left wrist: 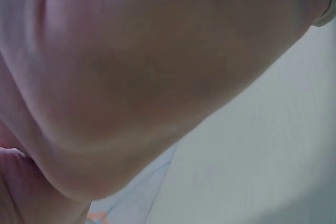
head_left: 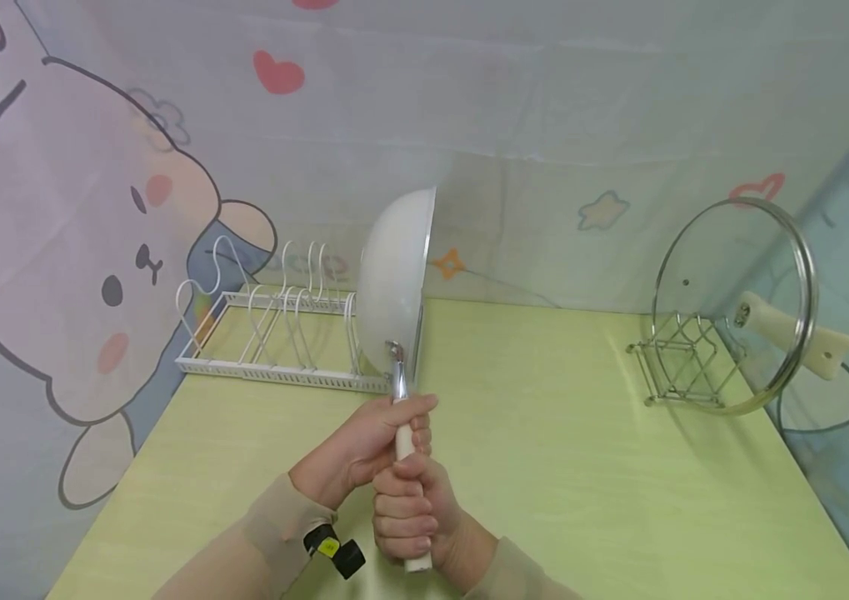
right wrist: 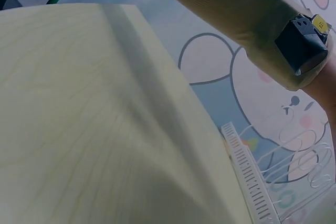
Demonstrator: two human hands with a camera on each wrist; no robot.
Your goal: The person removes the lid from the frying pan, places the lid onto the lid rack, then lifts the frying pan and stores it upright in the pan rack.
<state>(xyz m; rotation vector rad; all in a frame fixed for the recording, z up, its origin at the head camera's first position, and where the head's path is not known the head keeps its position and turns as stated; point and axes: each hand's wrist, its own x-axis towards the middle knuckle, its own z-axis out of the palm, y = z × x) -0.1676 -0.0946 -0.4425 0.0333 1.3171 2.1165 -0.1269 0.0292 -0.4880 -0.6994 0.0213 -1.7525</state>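
Observation:
A white deep pan (head_left: 394, 275) stands tilted up on its side, its rounded bottom facing left, over the right end of a white dish rack (head_left: 282, 379). Both hands grip its cream handle (head_left: 404, 442). My left hand (head_left: 372, 437) holds the upper part, just below the metal neck, with the thumb laid across it. Curled lower down, near the handle's end, is my right hand (head_left: 415, 508). Bare skin of the left hand (left wrist: 131, 77) fills most of the left wrist view. The right wrist view shows the left sleeve and the rack's slotted side (right wrist: 249, 177).
At the right, a glass lid (head_left: 806, 275) with a cream handle (head_left: 799, 333) stands upright in a small metal wire rack (head_left: 682, 400). Both racks rest on a pale green table (head_left: 529, 433). Printed cloth (head_left: 514, 100) hangs behind and at the sides.

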